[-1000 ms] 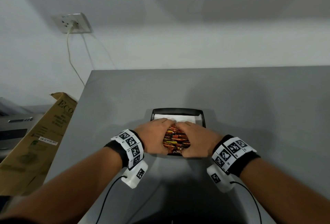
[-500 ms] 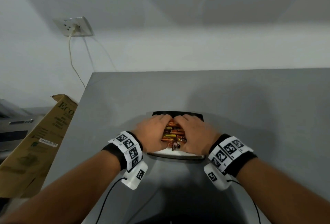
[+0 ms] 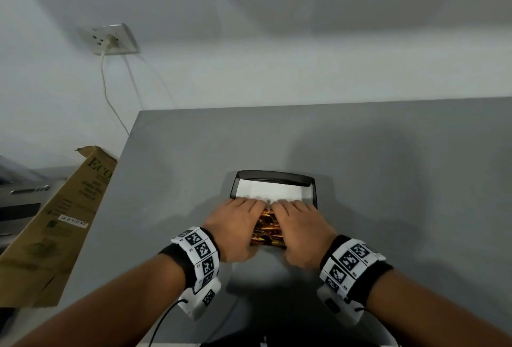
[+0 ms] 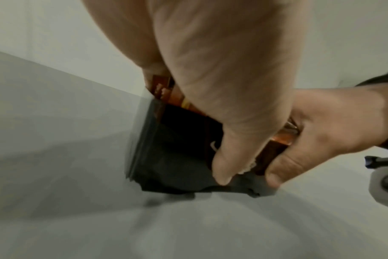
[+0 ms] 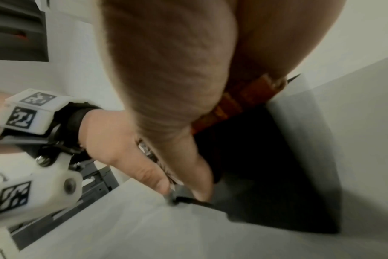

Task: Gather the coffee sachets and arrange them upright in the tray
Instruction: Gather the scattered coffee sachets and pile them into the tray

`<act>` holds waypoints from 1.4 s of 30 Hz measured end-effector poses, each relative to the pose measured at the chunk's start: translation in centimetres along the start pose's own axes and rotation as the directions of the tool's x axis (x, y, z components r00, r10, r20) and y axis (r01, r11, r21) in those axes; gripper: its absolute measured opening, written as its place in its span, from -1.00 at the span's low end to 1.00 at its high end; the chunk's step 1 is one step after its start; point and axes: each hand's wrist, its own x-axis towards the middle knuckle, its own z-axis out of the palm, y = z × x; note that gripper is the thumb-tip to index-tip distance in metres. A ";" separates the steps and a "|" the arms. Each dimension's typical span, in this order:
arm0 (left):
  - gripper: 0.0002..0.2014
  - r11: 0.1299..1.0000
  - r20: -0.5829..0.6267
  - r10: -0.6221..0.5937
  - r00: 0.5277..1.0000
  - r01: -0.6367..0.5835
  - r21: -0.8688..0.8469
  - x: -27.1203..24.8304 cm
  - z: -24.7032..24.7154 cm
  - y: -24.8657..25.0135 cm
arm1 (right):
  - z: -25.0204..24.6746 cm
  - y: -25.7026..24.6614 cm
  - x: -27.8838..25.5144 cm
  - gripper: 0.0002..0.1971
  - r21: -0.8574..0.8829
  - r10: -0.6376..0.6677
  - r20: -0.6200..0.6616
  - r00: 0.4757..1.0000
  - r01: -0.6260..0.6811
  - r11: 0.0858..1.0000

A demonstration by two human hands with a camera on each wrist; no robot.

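The tray point(image 3: 274, 176), tipped up half a second ago, now lies flat on the bench point(image 3: 388, 180). Both hands (left hand point(image 3: 235, 229), right hand point(image 3: 300, 231)) grip the upright coffee sachets point(image 3: 267, 231) between them at its near end, so tidying seems nearly finished.

Colours noted
Sachets point(image 3: 267, 231) orange-red-gold; tray point(image 3: 275, 175) black, white liner point(image 3: 270, 190); bench point(image 3: 388, 166) grey; wristbands point(image 3: 201, 252) black-and-white checked.

head view looks down; both wrist views, close underneath, share the tray point(image 3: 274, 176).
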 end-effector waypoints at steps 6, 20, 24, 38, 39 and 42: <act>-0.25 0.983 -0.050 -0.176 0.983 0.178 0.036 1.4 0.1 0.5 | -2.2 0.3 2.4 -0.33 -0.082 0.036 0.030 0.999 -0.034 0.996; -0.16 0.994 -0.034 -0.110 0.993 0.109 -0.018 1.5 1.1 -0.8 | -0.7 -0.4 2.3 -0.22 -0.070 0.079 0.023 0.997 -0.077 0.995; -0.17 0.993 -0.070 -0.117 0.991 0.117 -0.008 1.2 1.4 -0.5 | -0.5 -0.4 2.3 -0.22 -0.091 0.062 0.017 0.998 -0.060 0.994; 0.01 0.960 -0.053 -0.150 0.987 0.133 -0.245 1.0 -1.6 -1.6 | -4.6 2.3 2.4 -0.12 0.331 0.060 0.181 0.982 -0.118 0.936; -0.02 0.958 -0.050 -0.148 0.988 0.131 -0.254 1.0 -1.8 -1.7 | -4.9 2.5 2.2 -0.14 0.364 0.075 0.177 0.981 -0.136 0.921; -0.01 0.970 -0.021 -0.116 0.993 0.109 -0.219 1.1 -1.9 -1.5 | -5.2 3.3 2.4 -0.12 0.337 0.132 0.121 0.984 -0.165 0.927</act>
